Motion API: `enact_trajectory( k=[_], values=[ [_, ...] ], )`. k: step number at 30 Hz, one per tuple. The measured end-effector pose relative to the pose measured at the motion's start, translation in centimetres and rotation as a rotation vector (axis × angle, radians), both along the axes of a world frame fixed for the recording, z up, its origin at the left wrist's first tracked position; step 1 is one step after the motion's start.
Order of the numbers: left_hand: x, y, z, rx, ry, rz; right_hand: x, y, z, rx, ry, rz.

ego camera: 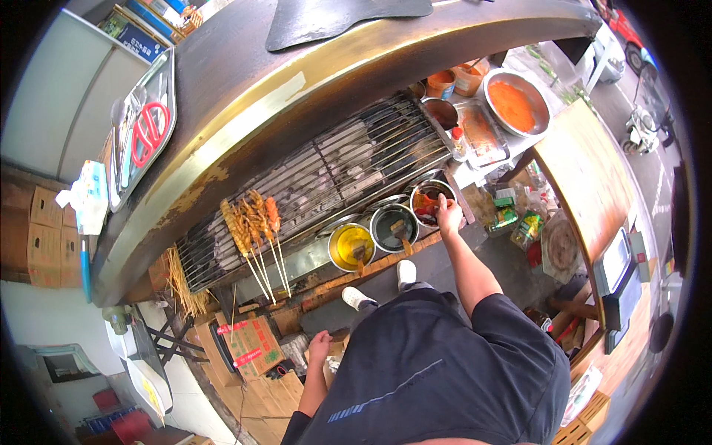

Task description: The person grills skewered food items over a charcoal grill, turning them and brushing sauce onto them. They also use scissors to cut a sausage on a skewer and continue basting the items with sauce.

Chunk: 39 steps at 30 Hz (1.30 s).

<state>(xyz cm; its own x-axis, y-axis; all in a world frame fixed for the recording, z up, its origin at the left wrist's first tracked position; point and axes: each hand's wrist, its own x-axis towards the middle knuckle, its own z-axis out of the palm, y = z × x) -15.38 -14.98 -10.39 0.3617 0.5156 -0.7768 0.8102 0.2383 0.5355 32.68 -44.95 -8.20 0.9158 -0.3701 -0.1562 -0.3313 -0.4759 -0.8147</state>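
My right hand (449, 216) is at the rim of a metal pot of dark red sauce (426, 196), its fingers closed around what looks like a brush handle, mostly hidden. Beside it stand a pot of dark liquid (387, 218) and a pot of yellow oil (346, 240), each with a basting brush in it. My left hand (320, 347) hangs low at my side, fingers loosely bent, with nothing visible in it. Several skewers of food (250, 225) lie on the left end of the grill grate (334, 167), their sticks pointing towards me.
A curved metal hood (222, 144) arches over the grill's far side, bearing a tray (169, 83) with scissors (149, 133). On the right are a bowl of orange-red powder (514, 108) and a capped bottle (458, 142). Bare sticks (183, 289) and cardboard boxes (256, 345) sit at left.
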Motion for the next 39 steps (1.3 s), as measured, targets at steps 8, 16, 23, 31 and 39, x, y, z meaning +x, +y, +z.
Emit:
enact_trajectory(
  k=[8,16,23,31,39],
  values=[
    [-5.3,0.3,-1.5,-0.031,0.082,-0.158,1.1,-0.8,-3.0,0.578,0.138,-0.272],
    [-4.9,1.6,-0.5,-0.065,0.073,0.142,0.9,-0.4,-1.4,0.025,-0.003,0.113],
    [3.2,6.0,6.0,-0.271,-0.408,0.607,0.9,-2.2,-2.2,0.692,0.106,-0.143],
    [13.7,11.9,12.3,-0.530,-0.813,0.705,2.0,-1.5,-3.0,0.467,0.096,0.008],
    [17.1,12.5,13.6,-0.715,-0.874,0.546,1.1,-4.0,-0.1,0.507,0.100,0.048]
  ],
)
